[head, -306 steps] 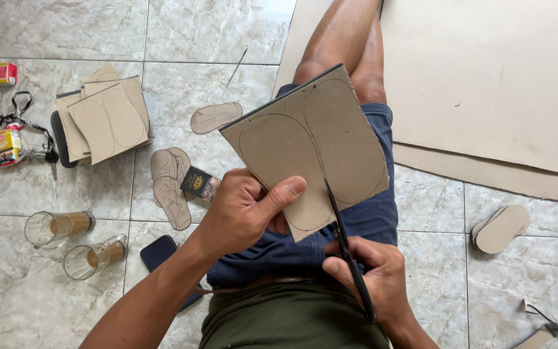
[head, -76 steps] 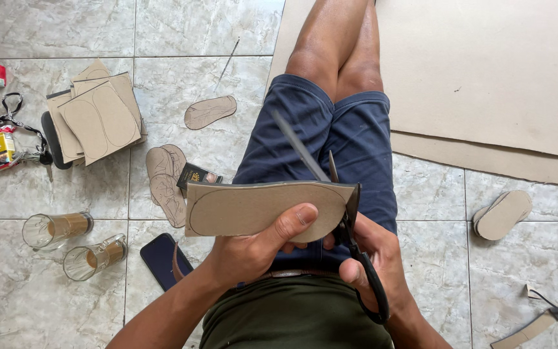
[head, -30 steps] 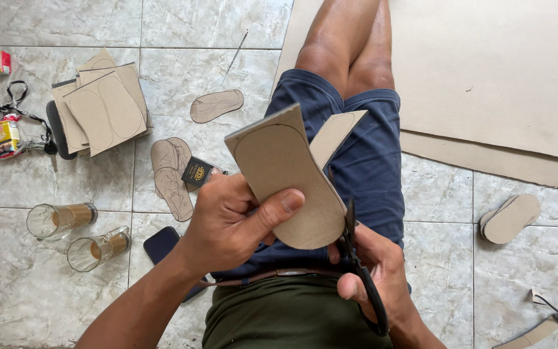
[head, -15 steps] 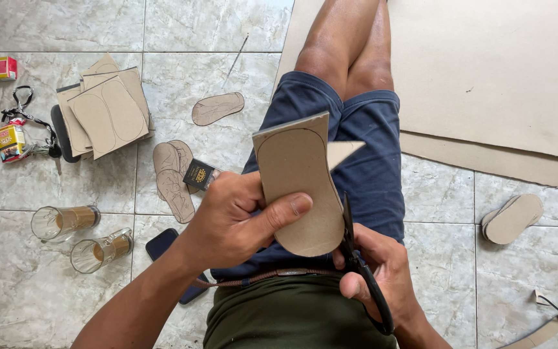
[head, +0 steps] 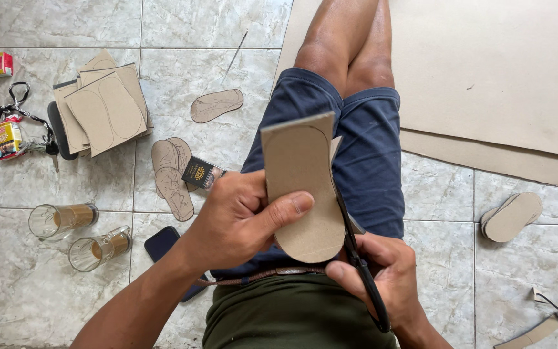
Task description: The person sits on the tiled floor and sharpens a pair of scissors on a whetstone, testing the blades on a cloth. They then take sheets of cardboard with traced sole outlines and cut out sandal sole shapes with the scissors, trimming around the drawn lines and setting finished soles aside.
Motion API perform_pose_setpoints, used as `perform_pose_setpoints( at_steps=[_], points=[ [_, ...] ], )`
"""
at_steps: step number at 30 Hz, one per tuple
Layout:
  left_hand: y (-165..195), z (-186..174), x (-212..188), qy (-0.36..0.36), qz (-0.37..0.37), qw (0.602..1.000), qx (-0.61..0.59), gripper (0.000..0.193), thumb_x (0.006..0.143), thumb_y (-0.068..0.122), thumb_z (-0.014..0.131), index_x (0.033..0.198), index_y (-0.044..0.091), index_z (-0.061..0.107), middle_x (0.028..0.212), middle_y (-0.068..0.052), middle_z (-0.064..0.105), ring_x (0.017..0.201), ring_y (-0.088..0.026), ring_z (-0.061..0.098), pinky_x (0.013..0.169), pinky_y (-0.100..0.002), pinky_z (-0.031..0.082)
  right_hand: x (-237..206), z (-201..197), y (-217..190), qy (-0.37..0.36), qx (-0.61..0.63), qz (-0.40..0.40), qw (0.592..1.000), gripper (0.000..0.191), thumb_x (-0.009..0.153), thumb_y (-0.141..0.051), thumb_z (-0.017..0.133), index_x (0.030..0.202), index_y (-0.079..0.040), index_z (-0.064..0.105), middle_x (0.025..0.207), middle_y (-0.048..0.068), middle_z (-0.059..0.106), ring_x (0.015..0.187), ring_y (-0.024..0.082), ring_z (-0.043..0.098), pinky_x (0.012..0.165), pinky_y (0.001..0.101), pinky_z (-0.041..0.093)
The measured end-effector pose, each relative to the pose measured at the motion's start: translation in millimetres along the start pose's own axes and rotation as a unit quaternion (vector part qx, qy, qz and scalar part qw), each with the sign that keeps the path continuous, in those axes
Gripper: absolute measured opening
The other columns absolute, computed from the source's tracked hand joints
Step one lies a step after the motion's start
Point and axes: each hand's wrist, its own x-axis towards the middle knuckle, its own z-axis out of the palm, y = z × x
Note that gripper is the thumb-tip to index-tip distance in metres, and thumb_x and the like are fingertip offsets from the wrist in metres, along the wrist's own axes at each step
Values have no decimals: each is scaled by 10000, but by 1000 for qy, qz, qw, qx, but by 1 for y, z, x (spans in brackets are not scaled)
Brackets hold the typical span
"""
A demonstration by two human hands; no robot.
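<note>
My left hand [head: 240, 216] grips a brown cardboard piece [head: 301, 184] with a rounded, sole-shaped lower end, thumb pressed across its face. The piece stands almost upright over my lap. My right hand [head: 382, 271] holds black scissors [head: 360, 262], whose blades run up along the right edge of the cardboard. A thin offcut flap [head: 336, 145] sticks out behind the piece at its upper right. I sit on the floor in blue shorts [head: 356, 136].
On the tiled floor to the left lie a stack of marked cardboard sheets [head: 101, 110], cut sole shapes [head: 172, 174], a small dark box [head: 201, 172], two glass mugs [head: 79, 232], a phone [head: 163, 242] and small tins [head: 6, 139]. A large cardboard sheet [head: 498, 71] lies right, with stacked soles [head: 511, 216].
I have turned the cardboard in my left hand from lying flat to standing upright. The scissors have cut along its right edge, and the outline is now a narrower sole shape.
</note>
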Motion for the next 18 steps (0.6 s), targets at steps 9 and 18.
perform_pose_setpoints(
  at_steps=[9, 18],
  points=[
    [-1, 9, -1, -11, -32, 999, -27, 266, 1029, 193, 641, 1115, -40, 737, 708, -16, 691, 531, -19, 536, 428, -210, 397, -2, 4, 6, 26, 31, 14, 999, 232, 797, -80, 862, 981, 60, 842, 730, 69, 726, 621, 75, 577, 559, 239, 480],
    [-9, 22, -6, -22, -36, 996, -78, 272, 1043, 189, 627, 1145, -47, 717, 780, -28, 715, 599, -18, 576, 475, -217, 444, 0, 5, 3, 17, 110, -11, 994, 353, 776, -190, 787, 1020, 57, 724, 795, 8, 728, 713, 70, 673, 645, 228, 549]
  ],
)
